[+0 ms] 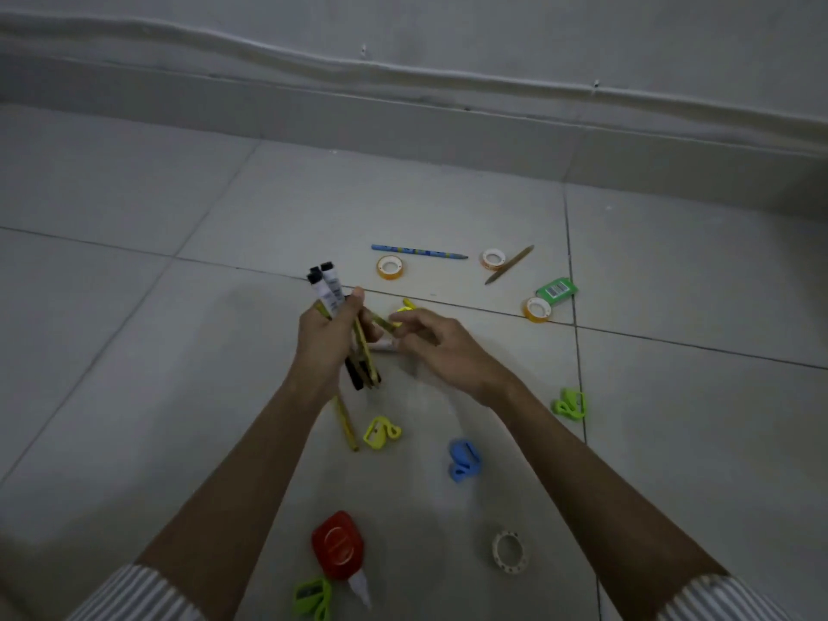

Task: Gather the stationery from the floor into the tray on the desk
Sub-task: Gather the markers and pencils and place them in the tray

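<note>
Floor (pixel 179 374): left hand (pixel 325 340) clutches pens (pixel 330 291), right (pixel 437 347) pinches pencil (pixel 383 324)

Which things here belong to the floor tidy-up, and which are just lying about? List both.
Job: black-capped white markers gripped in the left hand; yellow pencil pinched by the right hand; blue pen; orange tape roll; red glue bottle; blue plastic sharpener.
Just lying about: white cable along the wall; grey skirting board.
</note>
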